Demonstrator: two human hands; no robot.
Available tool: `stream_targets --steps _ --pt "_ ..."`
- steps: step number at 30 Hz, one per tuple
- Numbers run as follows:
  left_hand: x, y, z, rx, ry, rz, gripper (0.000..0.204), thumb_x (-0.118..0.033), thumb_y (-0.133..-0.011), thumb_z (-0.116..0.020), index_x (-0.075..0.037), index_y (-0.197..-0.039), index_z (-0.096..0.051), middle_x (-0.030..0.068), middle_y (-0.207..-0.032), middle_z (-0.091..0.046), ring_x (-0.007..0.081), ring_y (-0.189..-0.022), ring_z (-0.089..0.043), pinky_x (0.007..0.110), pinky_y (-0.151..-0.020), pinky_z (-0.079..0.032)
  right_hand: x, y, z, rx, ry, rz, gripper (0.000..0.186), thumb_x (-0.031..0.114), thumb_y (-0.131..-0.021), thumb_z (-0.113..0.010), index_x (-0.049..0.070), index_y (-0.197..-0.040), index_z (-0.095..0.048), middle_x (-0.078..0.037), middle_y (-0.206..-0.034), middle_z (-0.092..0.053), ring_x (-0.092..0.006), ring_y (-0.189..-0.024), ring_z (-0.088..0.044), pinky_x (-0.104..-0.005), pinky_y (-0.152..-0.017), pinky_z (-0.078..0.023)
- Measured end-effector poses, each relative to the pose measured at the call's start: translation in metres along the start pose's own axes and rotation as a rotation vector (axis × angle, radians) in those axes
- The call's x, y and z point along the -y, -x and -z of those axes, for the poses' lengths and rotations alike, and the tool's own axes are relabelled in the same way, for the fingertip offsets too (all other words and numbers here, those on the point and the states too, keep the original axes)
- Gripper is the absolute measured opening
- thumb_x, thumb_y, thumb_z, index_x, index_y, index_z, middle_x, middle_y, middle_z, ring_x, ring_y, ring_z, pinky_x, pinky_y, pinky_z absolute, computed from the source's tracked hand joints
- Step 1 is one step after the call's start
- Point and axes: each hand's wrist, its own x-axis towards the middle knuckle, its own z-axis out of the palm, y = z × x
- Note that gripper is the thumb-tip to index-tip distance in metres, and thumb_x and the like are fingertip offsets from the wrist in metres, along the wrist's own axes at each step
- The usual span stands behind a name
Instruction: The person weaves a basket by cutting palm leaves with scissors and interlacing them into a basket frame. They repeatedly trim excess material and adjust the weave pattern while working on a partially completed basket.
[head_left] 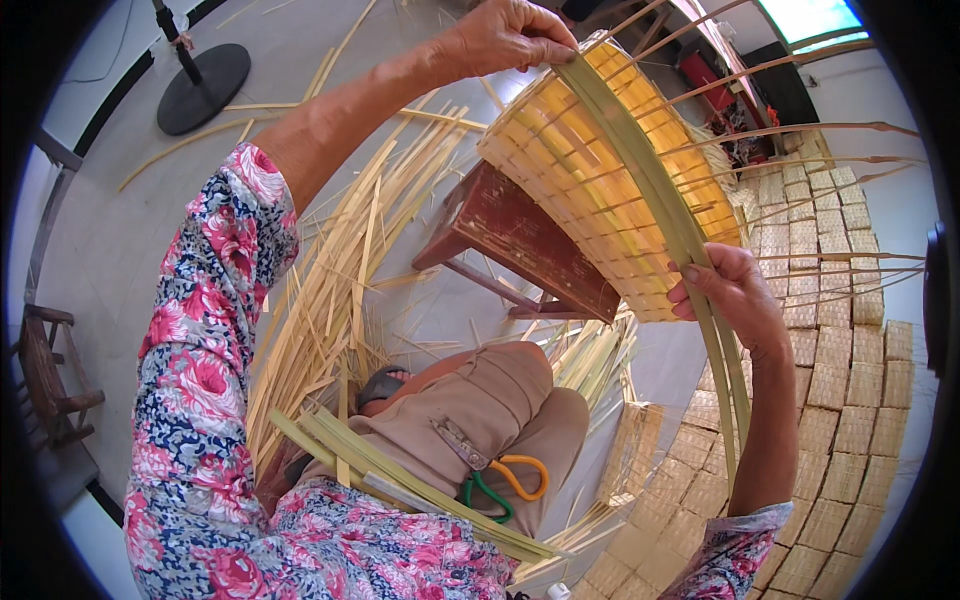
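- the left hand (pixel 507 38) is raised near the top of the view, its thumb and fingers pinching the upper end of a flat green strip (pixel 643 150).
- the right hand (pixel 738 292) grips the same strip lower down, thumb on top, some fingers curled round behind; below it the strip shows as two narrow tails that hang past the wrist.
- between the hands, the green strip lies across the view of a yellow woven basket (pixel 545 140), running along its rim side.
- the basket is tilted in front of the person, its lattice wall turned toward the knees; long thin stakes (pixel 790 130) fan out from it to the right.
- it overlaps a worn red tabletop (pixel 528 215) on wooden legs; how much it rests there i cannot tell.
- on the lap, over the brown trousers (pixel 480 395), lie scissors (pixel 478 465) with one orange and one green handle loop.
- more green strips (pixel 400 485) lie across the lap, near the floral shirt (pixel 215 380).
- on the grey floor (pixel 120 225), pale strips (pixel 345 260) are heaped to the left of the tabletop.
- rows of small woven blocks (pixel 830 450) fill the right side.
- a black round base (pixel 203 88) with a pole stands at upper left, and a wooden chair (pixel 62 375) below it by the left edge.
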Motion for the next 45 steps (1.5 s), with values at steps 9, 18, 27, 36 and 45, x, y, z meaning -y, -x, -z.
stream_targets --steps 9,18,27,36,45 --pt "-0.003 -0.007 0.0 0.012 -0.014 -0.002 0.015 -0.014 -0.091 -0.072 -0.001 -0.097 -0.077 -0.002 -0.071 -0.067 0.0029 -0.06 -0.055 0.021 -0.052 -0.045 -0.013 -0.002 0.006 0.006 -0.016 0.035 0.024 0.02 -0.099 -0.062 0.001 -0.111 -0.068 -0.009 -0.079 -0.071 -0.0155 -0.068 -0.069 -0.0293 -0.065 -0.059" --pt "-0.002 -0.003 -0.006 -0.028 -0.05 -0.01 0.015 -0.014 -0.094 -0.066 -0.002 -0.094 -0.074 -0.0034 -0.074 -0.065 0.004 -0.064 -0.054 0.022 -0.056 -0.044 -0.012 -0.005 0.01 0.028 -0.046 0.039 0.026 0.019 -0.098 -0.063 -0.003 -0.112 -0.067 -0.01 -0.082 -0.071 -0.0144 -0.074 -0.07 -0.0291 -0.07 -0.061" --pt "-0.023 0.004 -0.006 -0.05 -0.168 0.135 0.014 -0.017 -0.095 -0.066 -0.004 -0.098 -0.072 -0.0033 -0.081 -0.065 0.0044 -0.071 -0.055 0.022 -0.062 -0.045 -0.042 0.01 0.029 0.335 -0.14 -0.072 0.029 0.01 -0.09 -0.067 -0.004 -0.115 -0.065 -0.013 -0.088 -0.073 -0.0165 -0.077 -0.071 -0.0294 -0.071 -0.06" --pt "0.026 0.012 0.026 0.067 -0.182 0.053 0.035 -0.029 -0.104 -0.055 -0.006 -0.128 -0.063 -0.005 -0.083 -0.052 0.0063 -0.073 -0.043 0.023 -0.069 -0.038 -0.12 0.081 0.083 0.102 -0.066 -0.1 0.02 0.006 -0.09 -0.066 0.0 -0.109 -0.07 -0.011 -0.089 -0.074 -0.0154 -0.079 -0.071 -0.0305 -0.074 -0.059" --pt "0.026 0.02 0.02 -0.064 -0.165 0.052 0.035 -0.031 -0.102 -0.059 -0.01 -0.129 -0.066 -0.0075 -0.08 -0.052 0.0049 -0.073 -0.042 0.021 -0.072 -0.039 -0.153 0.042 0.105 -0.48 0.179 0.228 0.03 0.004 -0.091 -0.057 0.005 -0.122 -0.059 -0.01 -0.094 -0.073 -0.0147 -0.084 -0.068 -0.0306 -0.079 -0.055"
